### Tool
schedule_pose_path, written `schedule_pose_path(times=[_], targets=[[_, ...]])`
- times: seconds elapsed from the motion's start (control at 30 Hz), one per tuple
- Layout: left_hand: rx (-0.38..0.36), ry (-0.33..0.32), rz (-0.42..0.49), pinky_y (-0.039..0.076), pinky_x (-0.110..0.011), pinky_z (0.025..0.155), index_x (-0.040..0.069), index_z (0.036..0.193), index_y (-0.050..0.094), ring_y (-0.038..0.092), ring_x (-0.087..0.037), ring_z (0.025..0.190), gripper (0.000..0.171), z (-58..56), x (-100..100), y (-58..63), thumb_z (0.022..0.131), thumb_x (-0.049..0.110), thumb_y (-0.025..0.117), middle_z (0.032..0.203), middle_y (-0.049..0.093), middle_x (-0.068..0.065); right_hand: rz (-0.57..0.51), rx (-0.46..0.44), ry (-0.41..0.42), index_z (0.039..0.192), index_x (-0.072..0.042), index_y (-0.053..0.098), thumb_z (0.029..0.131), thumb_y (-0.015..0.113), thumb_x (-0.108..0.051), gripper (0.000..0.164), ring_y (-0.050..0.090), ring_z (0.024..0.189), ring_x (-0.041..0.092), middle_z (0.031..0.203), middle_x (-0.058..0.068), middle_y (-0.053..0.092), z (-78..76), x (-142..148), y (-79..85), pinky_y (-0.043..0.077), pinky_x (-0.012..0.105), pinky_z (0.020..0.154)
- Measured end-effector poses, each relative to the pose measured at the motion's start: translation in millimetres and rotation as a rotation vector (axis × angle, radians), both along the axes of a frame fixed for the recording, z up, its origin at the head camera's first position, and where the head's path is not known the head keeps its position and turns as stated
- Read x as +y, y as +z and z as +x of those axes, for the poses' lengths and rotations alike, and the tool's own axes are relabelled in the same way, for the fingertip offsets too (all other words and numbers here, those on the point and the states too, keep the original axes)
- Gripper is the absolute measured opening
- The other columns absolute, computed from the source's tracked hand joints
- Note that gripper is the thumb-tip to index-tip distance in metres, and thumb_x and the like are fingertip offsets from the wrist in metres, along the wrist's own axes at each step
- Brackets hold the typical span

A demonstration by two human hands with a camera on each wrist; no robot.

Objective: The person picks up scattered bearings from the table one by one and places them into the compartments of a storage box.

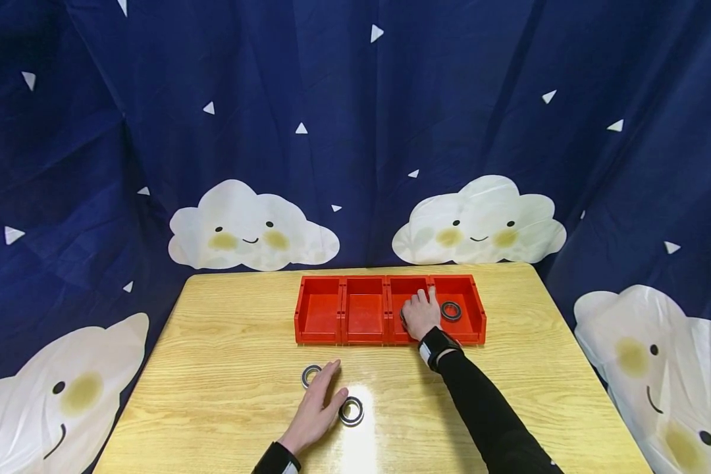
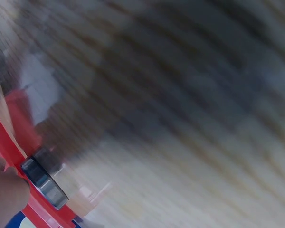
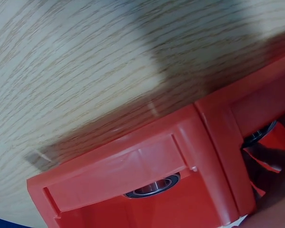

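"What was the left hand (image 1: 315, 411) doing, down at the near side?"
"It lay over the table (image 1: 231, 368), fingers straight, thumb spread apart, gripping nothing. A dark-rimmed bearing (image 1: 351, 422) lay just beside the thumb; I couldn't tell whether they touched."
"Anything else near it?"
"A second bearing (image 1: 304, 377), slightly farther off on the wood. The fingers hid part of its right side."
"And the right hand (image 1: 422, 316)?"
"It reached down into the third red bin (image 1: 404, 286) from the left, its fingers bent, a dark strap (image 1: 432, 345) round the wrist. A third bearing (image 3: 260, 134) sat at the thumb side, against the fingers in the right wrist view."
"Clamped on it?"
"I couldn't tell. The bin's front wall and the hand itself blocked too much of it, so pinched or merely touched stayed unclear."
"What stood alongside?"
"The rightmost bin (image 1: 450, 334), holding a fourth bearing (image 1: 451, 319) that lay flat. On the other side, two more red bins (image 1: 364, 316) completed the row."
"Behind all that?"
"A navy curtain (image 1: 332, 66), printed with white triangles and smiling clouds (image 1: 251, 224)."
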State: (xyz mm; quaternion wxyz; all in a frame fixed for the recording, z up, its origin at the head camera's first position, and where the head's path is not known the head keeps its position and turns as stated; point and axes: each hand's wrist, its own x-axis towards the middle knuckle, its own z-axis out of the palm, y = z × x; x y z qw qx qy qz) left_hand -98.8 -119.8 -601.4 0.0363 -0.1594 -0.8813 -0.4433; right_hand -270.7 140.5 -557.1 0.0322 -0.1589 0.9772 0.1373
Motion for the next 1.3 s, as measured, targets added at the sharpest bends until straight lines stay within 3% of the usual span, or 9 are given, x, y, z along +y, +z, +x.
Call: schedule_pose_path(times=[0.17,0.37,0.7,1.03,1.3], targets=[[0.082,-0.050,-0.088,0.025,-0.051,0.104,0.007,0.138,0.041,0.037,-0.030,0.127,0.054,1.2,-2.1,0.2,0.093,0.036,0.053,0.137,0.044,-0.011,-0.070,0.053,0.018,0.106,-0.009,0.064,0.080,0.069,-0.026,0.032,0.036,0.113,0.037,0.100,0.012,0.060,-0.2,3.4,-2.0,0.011,0.059,0.104],[0.221,-0.113,-0.222,0.032,-0.046,0.100,0.007,0.131,0.050,0.046,-0.020,0.117,0.053,6.0,-6.5,1.5,0.087,0.035,0.062,0.124,0.053,-0.003,-0.251,0.116,0.026,0.117,-0.011,0.061,0.088,0.059,-0.034,0.037,0.035,0.121,0.034,0.115,0.010,0.059,3.4,4.7,-2.6,0.010,0.059,0.105],[0.241,-0.174,-0.382,0.039,-0.044,0.095,0.008,0.130,0.051,0.048,-0.021,0.114,0.062,17.8,-6.2,4.8,0.081,0.044,0.066,0.122,0.054,-0.003,-0.606,0.403,0.050,0.115,-0.006,0.061,0.086,0.060,-0.021,0.033,0.041,0.121,0.034,0.121,0.014,0.056,23.5,3.2,-2.8,0.016,0.057,0.104],[0.246,-0.230,-0.445,0.041,-0.040,0.093,0.009,0.128,0.053,0.047,-0.019,0.113,0.065,23.4,-6.4,4.2,0.079,0.050,0.067,0.122,0.052,-0.001,-0.880,0.485,0.092,0.117,0.000,0.059,0.084,0.060,-0.013,0.036,0.044,0.118,0.034,0.123,0.017,0.054,53.4,9.0,-2.1,0.021,0.053,0.105],[0.257,-0.242,-0.470,0.041,-0.040,0.092,0.009,0.128,0.052,0.047,-0.018,0.111,0.067,24.4,-5.5,4.9,0.078,0.049,0.068,0.122,0.052,-0.002,-1.017,0.467,0.090,0.119,-0.001,0.058,0.086,0.057,-0.012,0.035,0.046,0.115,0.031,0.122,0.015,0.055,80.5,17.6,-7.9,0.024,0.050,0.104]])
